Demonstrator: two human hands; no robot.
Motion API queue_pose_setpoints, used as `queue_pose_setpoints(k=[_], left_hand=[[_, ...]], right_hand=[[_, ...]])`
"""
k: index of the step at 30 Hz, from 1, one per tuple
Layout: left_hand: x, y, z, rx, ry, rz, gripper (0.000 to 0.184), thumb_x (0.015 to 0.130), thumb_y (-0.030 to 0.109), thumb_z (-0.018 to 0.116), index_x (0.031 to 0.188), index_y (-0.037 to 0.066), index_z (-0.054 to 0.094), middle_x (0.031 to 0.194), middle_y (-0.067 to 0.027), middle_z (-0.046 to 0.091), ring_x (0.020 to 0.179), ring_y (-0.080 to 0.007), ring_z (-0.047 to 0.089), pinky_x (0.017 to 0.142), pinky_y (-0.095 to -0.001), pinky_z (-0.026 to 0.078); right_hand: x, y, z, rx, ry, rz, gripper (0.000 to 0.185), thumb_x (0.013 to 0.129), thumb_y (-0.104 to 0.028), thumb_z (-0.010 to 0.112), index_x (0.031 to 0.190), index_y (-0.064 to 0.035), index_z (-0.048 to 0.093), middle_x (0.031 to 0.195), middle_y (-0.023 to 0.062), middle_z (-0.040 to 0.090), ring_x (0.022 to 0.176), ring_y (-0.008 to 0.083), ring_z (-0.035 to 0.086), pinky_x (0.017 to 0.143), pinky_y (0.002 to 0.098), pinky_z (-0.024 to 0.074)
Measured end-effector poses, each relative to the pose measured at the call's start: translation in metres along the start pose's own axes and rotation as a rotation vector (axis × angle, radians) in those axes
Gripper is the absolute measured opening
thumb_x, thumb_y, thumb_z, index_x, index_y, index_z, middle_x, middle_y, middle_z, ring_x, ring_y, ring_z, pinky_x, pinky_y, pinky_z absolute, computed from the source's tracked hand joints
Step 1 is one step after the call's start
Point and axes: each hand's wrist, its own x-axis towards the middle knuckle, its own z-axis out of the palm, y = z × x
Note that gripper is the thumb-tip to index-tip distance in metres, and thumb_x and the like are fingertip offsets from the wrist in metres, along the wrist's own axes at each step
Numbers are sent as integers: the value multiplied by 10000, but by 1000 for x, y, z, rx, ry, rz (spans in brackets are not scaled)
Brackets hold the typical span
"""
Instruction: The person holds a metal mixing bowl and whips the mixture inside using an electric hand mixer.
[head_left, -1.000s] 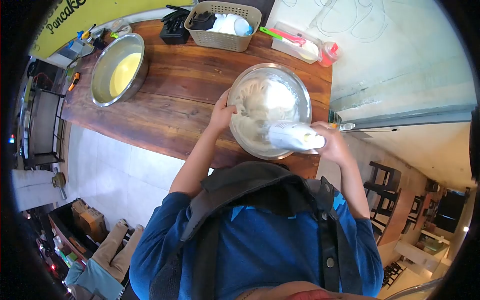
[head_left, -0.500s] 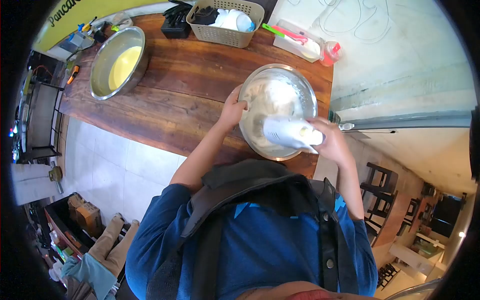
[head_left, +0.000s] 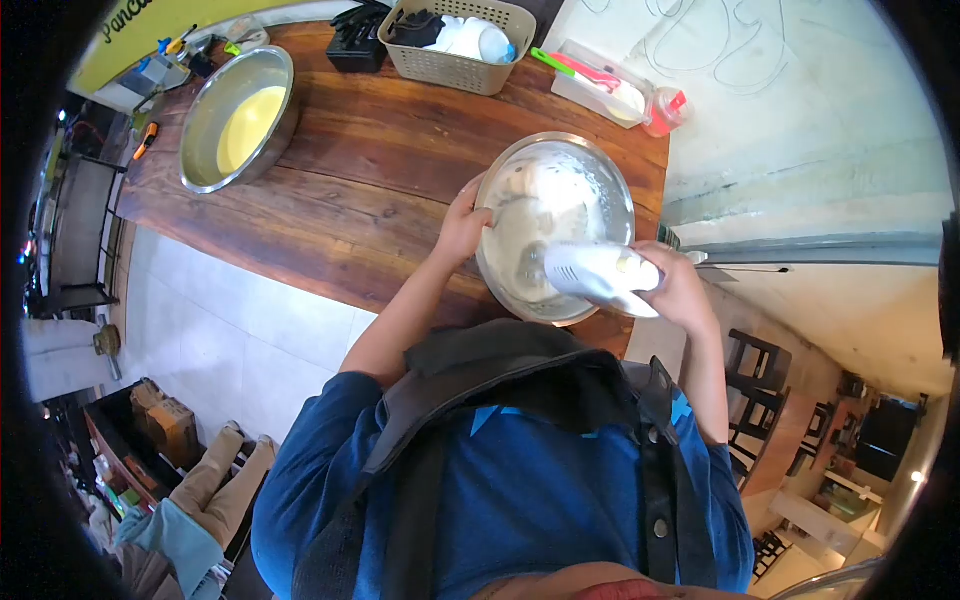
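A metal mixing bowl (head_left: 610, 175) stands on the wooden table close to my body, with a pale, foamy mixture (head_left: 530, 230) inside. My left hand (head_left: 465, 222) grips the bowl's left rim, thumb over the edge. Closed around the handle of a white hand mixer (head_left: 590, 268), my right hand (head_left: 675, 285) holds it tilted over the bowl's near right side. The mixer's beaters reach down into the mixture and are blurred.
Another metal bowl (head_left: 283, 125) with yellow liquid stands at the table's (head_left: 370, 150) left. At the back are a beige basket (head_left: 450, 70) and a plastic container (head_left: 590, 95) with spatulas, beside a red-lidded jar (head_left: 663, 108). A seated person (head_left: 180, 535) is at lower left.
My right hand has shifted the hand mixer slightly right and toward me within the bowl. My left hand keeps its hold on the rim.
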Motion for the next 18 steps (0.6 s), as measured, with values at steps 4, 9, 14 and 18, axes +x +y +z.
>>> queue_pose_setpoints(k=[4, 9, 14, 18], left_hand=[[-2, 16, 4, 9, -26, -37, 694, 657, -47, 472, 1350, -33, 484, 1289, -105, 537, 1148, -189, 509, 912, -254, 437], [-4, 4, -6, -53, 2, -42, 697, 665, -53, 468, 1361, -11, 483, 1282, -100, 542, 1118, -178, 525, 890, -252, 447], [0, 15, 9, -54, -42, -95, 681, 676, -52, 471, 1355, -2, 491, 1291, -101, 536, 1101, -172, 535, 850, -246, 464], [-4, 25, 20, -19, -37, -54, 669, 662, -46, 481, 1330, -11, 514, 1321, -107, 520, 1153, -190, 517, 922, -264, 441]], right_hand=[[8, 9, 13, 39, 250, -9, 443, 652, -1, 738, 1084, -8, 643, 1071, 151, 664, 1022, 331, 642, 868, 376, 505], [0, 0, -5, -227, 140, 54, 457, 654, 8, 733, 1102, -19, 651, 1091, 163, 671, 1029, 355, 633, 880, 379, 503], [2, -11, -1, -92, -71, -87, 409, 660, -21, 739, 1061, -35, 660, 1078, 164, 665, 1003, 351, 641, 872, 385, 505], [22, 0, 16, 26, 175, -133, 438, 638, 18, 742, 1063, -23, 643, 1146, 174, 643, 1069, 364, 609, 898, 386, 493]])
